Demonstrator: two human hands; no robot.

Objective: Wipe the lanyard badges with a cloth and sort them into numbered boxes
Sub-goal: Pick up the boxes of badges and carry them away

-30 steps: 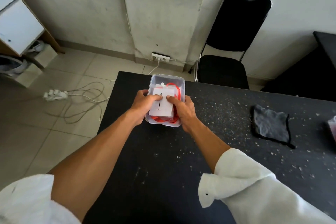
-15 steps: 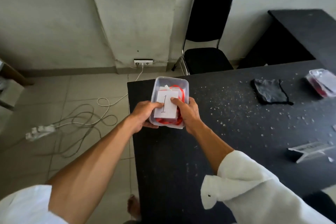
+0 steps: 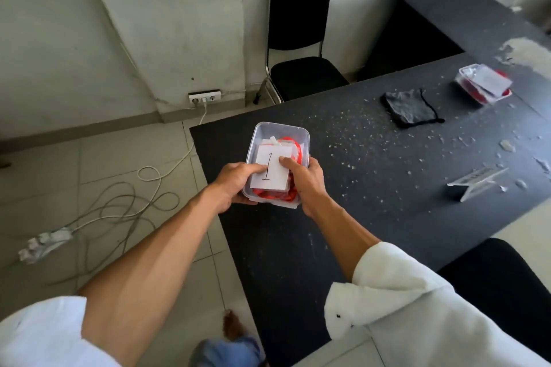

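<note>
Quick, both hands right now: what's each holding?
Left hand: grips the left side of the clear box, thumb on the card marked 1.
Right hand: grips the box's right side, thumb on the same card.

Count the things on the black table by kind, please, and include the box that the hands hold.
clear plastic box: 2 (the held one, the far one)
grey cloth: 1
clear sign stand: 1
Total: 4
</note>
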